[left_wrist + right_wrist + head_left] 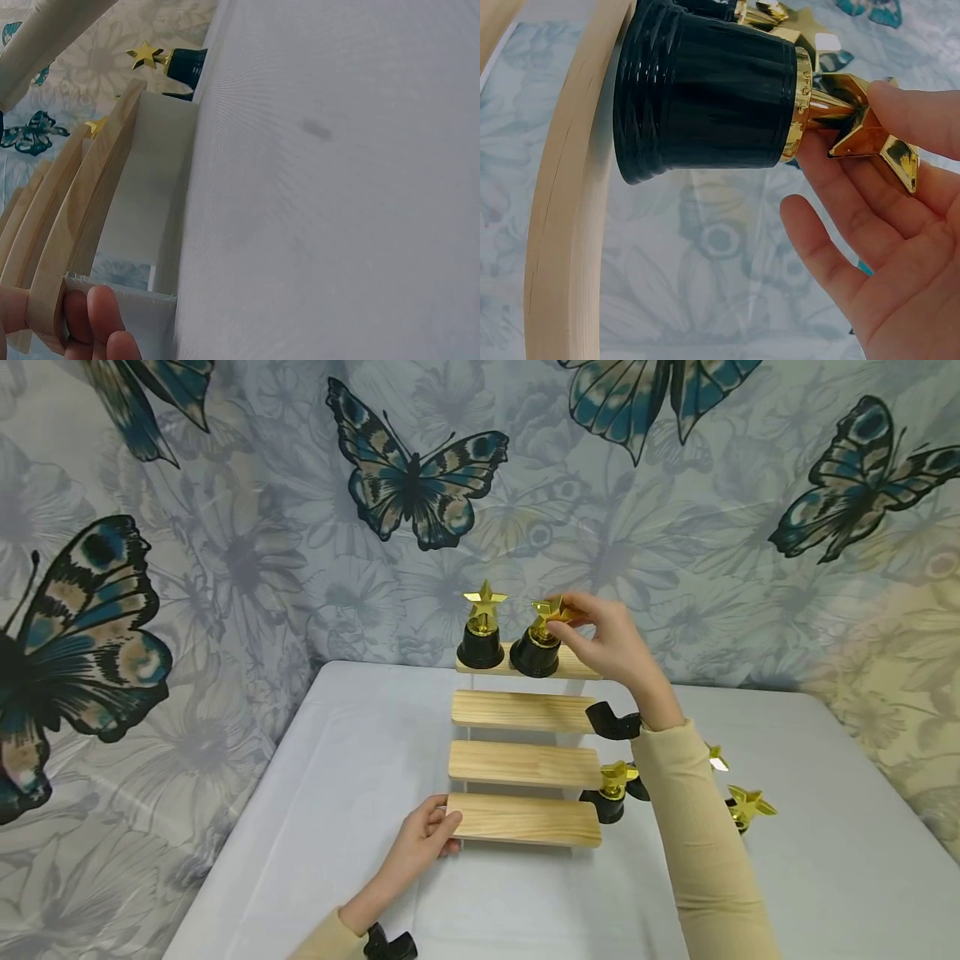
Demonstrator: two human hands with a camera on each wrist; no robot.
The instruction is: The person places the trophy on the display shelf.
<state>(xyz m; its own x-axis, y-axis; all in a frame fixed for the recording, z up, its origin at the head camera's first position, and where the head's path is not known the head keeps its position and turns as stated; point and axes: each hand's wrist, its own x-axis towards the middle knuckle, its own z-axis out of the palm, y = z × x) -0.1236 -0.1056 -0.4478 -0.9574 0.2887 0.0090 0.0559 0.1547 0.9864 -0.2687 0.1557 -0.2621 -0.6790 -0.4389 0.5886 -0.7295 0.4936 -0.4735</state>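
My right hand (603, 635) pinches the gold star of a small trophy (536, 652) with a black base. In the right wrist view, the thumb and fingers hold the star while the black base (712, 97) is right at the top board (562, 225). A second star trophy (481, 643) stands upright at the left on the top shelf. With thumb above and fingers below, my left hand (423, 835) grips the left end of the lowest wooden shelf board (525, 820) of a four-step rack. The left wrist view shows those fingers (103, 315) curled under the board.
Right of the rack, a star trophy (611, 793) stands on the white-covered table (337, 760). Farther right is another gold star trophy (747, 807), with more partly hidden behind my right sleeve (697, 835). A butterfly-print cloth (420, 593) hangs close behind the rack.
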